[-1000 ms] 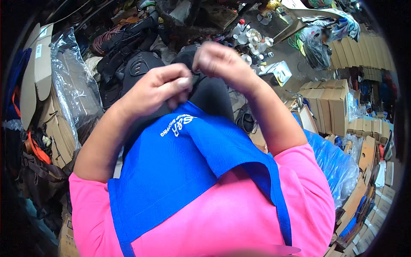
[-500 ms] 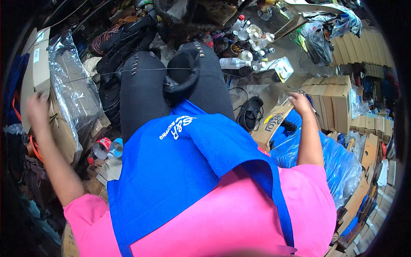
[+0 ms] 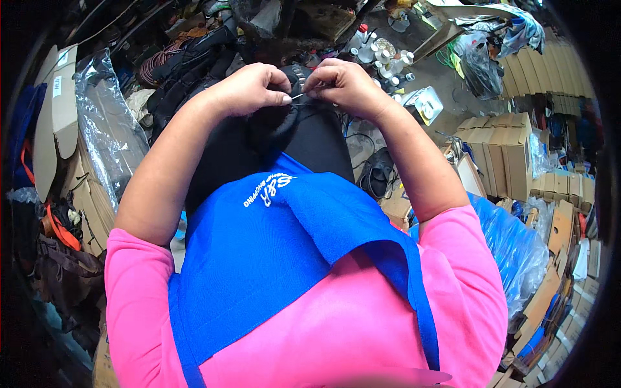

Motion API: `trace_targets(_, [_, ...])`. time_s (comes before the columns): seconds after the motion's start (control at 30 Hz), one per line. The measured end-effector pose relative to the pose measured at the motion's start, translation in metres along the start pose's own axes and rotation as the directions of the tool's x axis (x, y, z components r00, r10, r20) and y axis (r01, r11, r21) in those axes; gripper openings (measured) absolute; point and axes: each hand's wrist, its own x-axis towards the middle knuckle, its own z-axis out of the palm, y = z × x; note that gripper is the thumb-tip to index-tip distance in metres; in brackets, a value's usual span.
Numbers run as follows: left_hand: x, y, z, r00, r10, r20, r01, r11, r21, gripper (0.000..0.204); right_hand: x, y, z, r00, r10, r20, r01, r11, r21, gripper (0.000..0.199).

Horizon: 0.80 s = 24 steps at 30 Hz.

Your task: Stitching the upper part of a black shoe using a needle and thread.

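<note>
A black shoe (image 3: 273,123) sits between my knees, its opening and padded collar toward me. Above it, my left hand (image 3: 253,89) is closed in a pinch with thumb and forefinger together. My right hand (image 3: 346,85) is also pinched, its fingertips just right of the left thumb. A thin thread (image 3: 297,97) runs across the short gap between the two pinches; its light, glinting look keeps me from telling whether a needle is there too. My hands cover part of the shoe's far end.
White-capped bottles (image 3: 385,61) cluster beyond my right hand, near a white container (image 3: 425,103). Cardboard boxes (image 3: 501,155) stand at right, beside a blue plastic bag (image 3: 511,246). Cardboard and clear plastic (image 3: 107,123) lean at left. A dark shoe (image 3: 378,171) lies on the floor.
Both hands have come inward from wide apart, left and right, to meet above the shoe. The thread stretched across the shoe between them now spans only a short gap.
</note>
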Motion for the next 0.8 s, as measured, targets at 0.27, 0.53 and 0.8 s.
trace_targets(0.27, [0.002, -0.014, 0.002, 0.998, 0.0, 0.064, 0.018, 0.959, -0.281, 0.018, -0.003, 0.002, 0.012, 0.998, -0.005, 0.06, 0.001, 0.998, 0.068, 0.011])
trace_targets(0.53, [0.002, -0.029, 0.001, 0.976, 0.128, 0.177, -0.053, 0.926, -0.374, 0.036, -0.027, -0.006, 0.029, 0.99, 0.003, -0.141, 0.008, 0.997, 0.081, 0.016])
trace_targets(0.8, [0.001, -0.019, -0.003, 0.962, 0.145, 0.229, -0.087, 0.965, -0.247, 0.038, -0.019, -0.045, 0.011, 0.985, -0.145, 0.091, 0.171, 0.799, -0.576, 0.015])
